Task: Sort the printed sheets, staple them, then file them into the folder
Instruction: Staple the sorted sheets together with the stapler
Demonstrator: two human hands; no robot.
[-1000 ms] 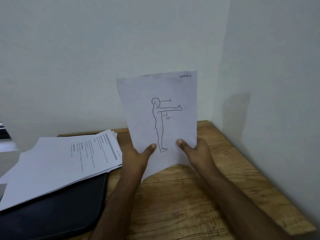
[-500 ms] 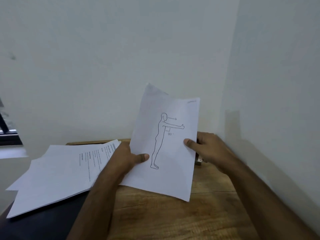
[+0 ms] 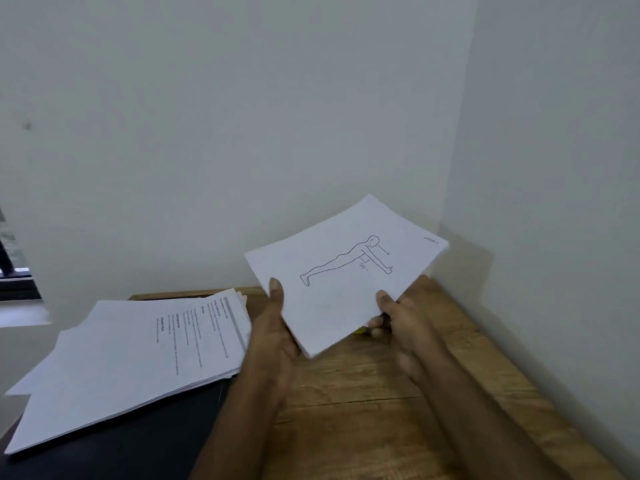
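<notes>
Both hands hold a thin set of sheets in the air above the wooden table, the left hand at its near-left edge and the right hand pinching the near-right edge. The set tilts toward the corner, so loose pages may slide apart. The bigger pile lies spread on the dark folder and could slip off.

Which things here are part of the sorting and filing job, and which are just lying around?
Part of the job:
- set of sheets with the figure drawing, held by left hand and right hand
- paper stack on the left
- black folder under that stack

Lying about:
- small yellow thing peeking out beneath the held sheets, too hidden to identify
- wooden table
</notes>
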